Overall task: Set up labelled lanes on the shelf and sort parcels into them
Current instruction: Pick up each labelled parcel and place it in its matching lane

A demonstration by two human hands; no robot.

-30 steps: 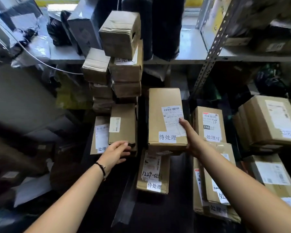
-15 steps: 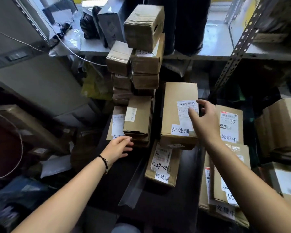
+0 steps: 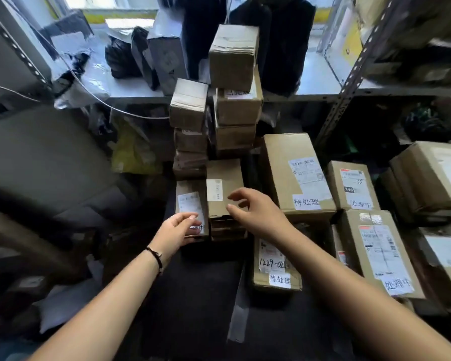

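Cardboard flat parcel (image 3: pixel 190 200) under L hand (image 3: pixel 176 230), R hand (image 3: pixel 258 217) spread over small parcel (image 3: pixel 224 174).

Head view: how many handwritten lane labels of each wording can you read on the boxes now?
待处理 labels: 2
处理中 labels: 2
Unreadable labels: 2 (one blurred, one partly covered by the left hand)
Total: 6
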